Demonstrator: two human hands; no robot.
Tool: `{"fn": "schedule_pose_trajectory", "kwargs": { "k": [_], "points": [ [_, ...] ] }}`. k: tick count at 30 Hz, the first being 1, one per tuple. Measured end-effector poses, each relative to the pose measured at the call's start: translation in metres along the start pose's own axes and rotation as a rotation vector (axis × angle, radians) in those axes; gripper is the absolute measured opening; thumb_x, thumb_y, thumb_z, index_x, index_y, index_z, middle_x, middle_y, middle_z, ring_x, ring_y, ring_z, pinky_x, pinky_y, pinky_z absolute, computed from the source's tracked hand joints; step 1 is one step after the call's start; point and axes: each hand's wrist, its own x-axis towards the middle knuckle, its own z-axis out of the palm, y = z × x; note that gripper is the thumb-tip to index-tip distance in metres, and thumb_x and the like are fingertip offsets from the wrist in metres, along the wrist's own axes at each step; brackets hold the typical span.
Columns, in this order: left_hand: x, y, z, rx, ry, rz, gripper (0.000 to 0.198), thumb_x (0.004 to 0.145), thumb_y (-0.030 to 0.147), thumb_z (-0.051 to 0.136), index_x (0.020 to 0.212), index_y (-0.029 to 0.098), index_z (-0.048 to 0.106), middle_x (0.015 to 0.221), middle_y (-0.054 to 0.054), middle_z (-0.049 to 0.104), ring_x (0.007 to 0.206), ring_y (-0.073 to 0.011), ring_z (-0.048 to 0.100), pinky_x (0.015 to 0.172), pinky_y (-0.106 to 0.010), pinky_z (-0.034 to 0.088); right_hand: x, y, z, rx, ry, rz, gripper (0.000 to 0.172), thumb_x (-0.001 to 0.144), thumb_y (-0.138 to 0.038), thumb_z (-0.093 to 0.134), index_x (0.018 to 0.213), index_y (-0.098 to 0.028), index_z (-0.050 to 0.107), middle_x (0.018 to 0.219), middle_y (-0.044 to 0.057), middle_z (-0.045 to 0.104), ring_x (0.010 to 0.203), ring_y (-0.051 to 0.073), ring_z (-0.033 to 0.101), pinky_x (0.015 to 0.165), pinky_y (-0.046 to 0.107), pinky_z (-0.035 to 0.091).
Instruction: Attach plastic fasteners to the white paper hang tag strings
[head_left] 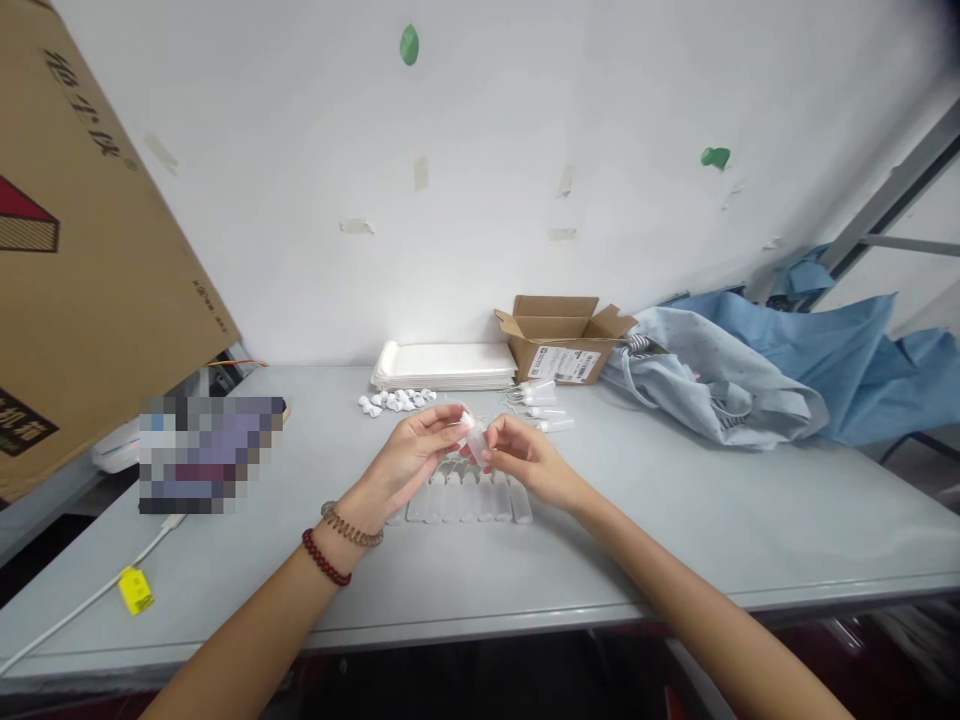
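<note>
Over the middle of the table, my right hand (pixel 525 458) pinches a small translucent plastic bottle (pixel 478 446), held tilted. At its top end, the fingers of my left hand (pixel 420 445) are closed on a white cap (pixel 466 419). Whether the cap is fully seated cannot be made out. Below my hands lies a row of several similar bottles (pixel 480 503) with white tops and thin loops, partly covered by my left hand. A pile of loose white caps (pixel 397 402) sits behind my left hand. More bottles (pixel 544 395) lie beyond my right hand.
Against the wall are a stack of flat white packages (pixel 450 365) and an open cardboard box (pixel 559 345). Blue-grey cloth (pixel 720 385) lies on the right. On the left are a blurred-out object (pixel 210 455), a white cable (pixel 97 592) with a yellow tag, and a large carton (pixel 97 260).
</note>
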Motion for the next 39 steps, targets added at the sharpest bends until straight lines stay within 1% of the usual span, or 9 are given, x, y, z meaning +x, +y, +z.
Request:
{"fn": "schedule_pose_trajectory", "kwargs": {
  "k": [2, 7, 11, 18, 21, 24, 28, 35, 39],
  "points": [
    [0.001, 0.000, 0.000, -0.001, -0.013, 0.031, 0.019, 0.071, 0.018, 0.075, 0.089, 0.016, 0.070, 0.092, -0.003, 0.063, 0.084, -0.0131, 0.057, 0.078, -0.026, 0.045, 0.001, -0.002, -0.001, 0.105, -0.008, 0.016, 0.022, 0.080, -0.026, 0.066, 0.079, -0.020, 0.045, 0.080, 0.001, 0.062, 0.074, 0.015, 0.061, 0.070, 0.030, 0.047],
    [0.000, 0.002, -0.002, -0.013, -0.091, 0.041, 0.018, 0.074, 0.019, 0.073, 0.091, 0.017, 0.070, 0.091, -0.002, 0.062, 0.073, -0.0109, 0.056, 0.069, -0.025, 0.047, 0.000, -0.006, -0.002, 0.358, -0.109, 0.128, 0.026, 0.079, -0.024, 0.068, 0.083, -0.021, 0.043, 0.090, 0.005, 0.068, 0.081, 0.017, 0.067, 0.074, 0.029, 0.050],
    [-0.001, 0.002, -0.004, -0.016, -0.112, 0.031, 0.022, 0.073, 0.017, 0.074, 0.095, 0.018, 0.069, 0.089, -0.001, 0.062, 0.077, -0.0109, 0.057, 0.071, -0.023, 0.047, 0.000, -0.005, -0.002, 0.462, -0.111, 0.210, 0.031, 0.076, -0.024, 0.071, 0.086, -0.021, 0.042, 0.091, 0.007, 0.070, 0.084, 0.017, 0.069, 0.075, 0.026, 0.052],
    [-0.002, 0.004, -0.003, 0.013, -0.104, 0.024, 0.025, 0.072, 0.020, 0.074, 0.097, 0.018, 0.070, 0.091, -0.003, 0.064, 0.074, -0.0125, 0.059, 0.072, -0.027, 0.047, 0.000, -0.007, -0.002, 0.445, -0.085, 0.223, 0.030, 0.075, -0.024, 0.071, 0.084, -0.021, 0.043, 0.091, 0.005, 0.069, 0.081, 0.016, 0.069, 0.077, 0.029, 0.052],
    [-0.004, 0.008, -0.001, 0.030, -0.119, 0.035, 0.022, 0.075, 0.022, 0.072, 0.096, 0.018, 0.069, 0.092, -0.003, 0.064, 0.073, -0.0128, 0.058, 0.074, -0.029, 0.046, 0.000, -0.008, -0.003, 0.422, -0.075, 0.233, 0.030, 0.074, -0.025, 0.072, 0.083, -0.021, 0.044, 0.091, 0.005, 0.069, 0.080, 0.017, 0.068, 0.078, 0.031, 0.052],
    [-0.005, 0.010, 0.000, 0.070, -0.149, 0.063, 0.014, 0.078, 0.024, 0.068, 0.090, 0.016, 0.069, 0.087, -0.003, 0.062, 0.068, -0.0123, 0.057, 0.073, -0.030, 0.045, 0.000, -0.008, -0.002, 0.420, -0.106, 0.217, 0.028, 0.075, -0.024, 0.071, 0.082, -0.020, 0.044, 0.088, 0.005, 0.069, 0.079, 0.016, 0.067, 0.078, 0.030, 0.052],
    [-0.004, 0.009, -0.002, 0.098, -0.115, 0.067, 0.011, 0.075, 0.023, 0.072, 0.083, 0.016, 0.069, 0.079, -0.002, 0.061, 0.072, -0.0121, 0.056, 0.073, -0.027, 0.043, 0.000, -0.008, -0.001, 0.427, -0.158, 0.181, 0.025, 0.077, -0.023, 0.069, 0.083, -0.020, 0.044, 0.088, 0.006, 0.068, 0.079, 0.016, 0.066, 0.072, 0.029, 0.052],
    [-0.003, 0.010, -0.006, 0.104, -0.101, 0.061, 0.024, 0.072, 0.020, 0.074, 0.096, 0.018, 0.069, 0.091, -0.003, 0.066, 0.085, -0.0134, 0.058, 0.080, -0.024, 0.043, 0.000, -0.007, -0.003, 0.469, -0.124, 0.209, 0.028, 0.075, -0.025, 0.070, 0.084, -0.020, 0.044, 0.085, 0.006, 0.067, 0.070, 0.014, 0.063, 0.064, 0.026, 0.051],
    [-0.006, 0.013, -0.004, 0.108, -0.098, 0.072, 0.036, 0.073, 0.020, 0.074, 0.107, 0.021, 0.064, 0.098, -0.004, 0.066, 0.088, -0.0152, 0.060, 0.082, -0.028, 0.044, 0.001, -0.006, -0.004, 0.470, -0.106, 0.226, 0.028, 0.076, -0.026, 0.069, 0.084, -0.021, 0.043, 0.088, 0.007, 0.068, 0.069, 0.014, 0.061, 0.059, 0.025, 0.049]
  ]
}}
